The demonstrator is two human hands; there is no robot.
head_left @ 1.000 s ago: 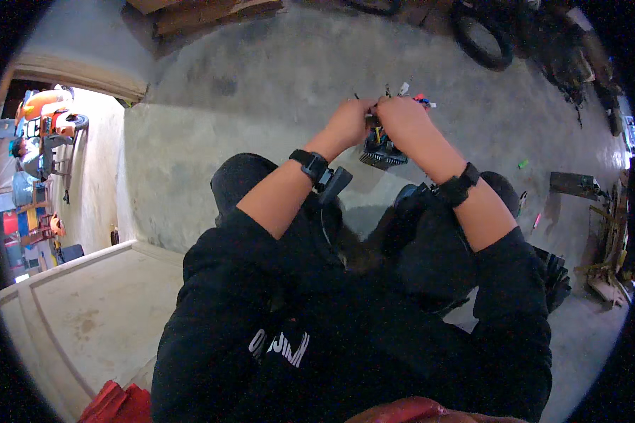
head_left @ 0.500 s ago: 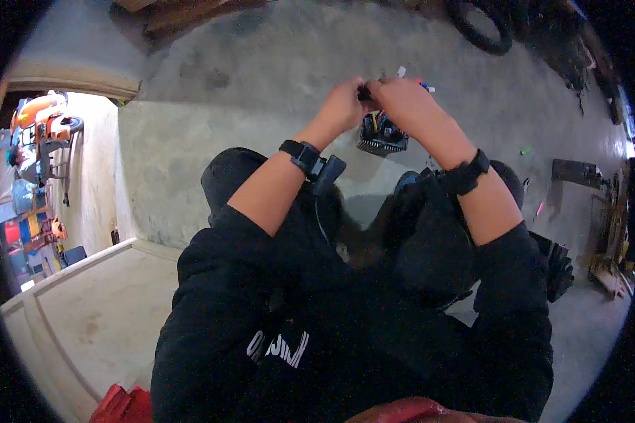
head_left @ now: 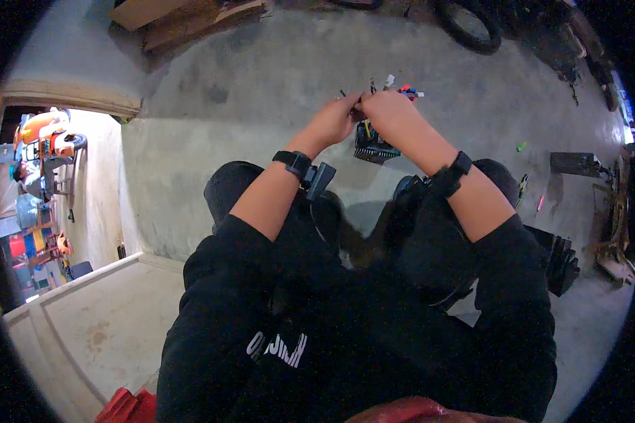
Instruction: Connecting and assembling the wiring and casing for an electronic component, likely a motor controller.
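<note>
My left hand (head_left: 336, 121) and my right hand (head_left: 389, 113) meet in front of me, fingertips pinched together. What lies between them is small, dark and mostly hidden by the fingers. Just below, on the concrete floor, stands a black box with a finned side (head_left: 376, 151); coloured wires, one of them yellow, show at its top, partly behind my right hand. Beyond my fingers a white piece (head_left: 389, 81) sticks up. Beside it are small red and blue parts (head_left: 408, 92).
Right of my knee lie a slim pink stick (head_left: 540, 203), a small green piece (head_left: 521, 146) and a tool (head_left: 523, 187). Farther right is a dark rectangular block (head_left: 575, 163). A tyre (head_left: 485, 46) lies far right, wooden boards (head_left: 183, 32) far left. A person (head_left: 35, 180) is beyond the left doorway.
Both hands have come slightly nearer to me and lower in view, still together. More of the red and blue parts shows beyond my right hand.
</note>
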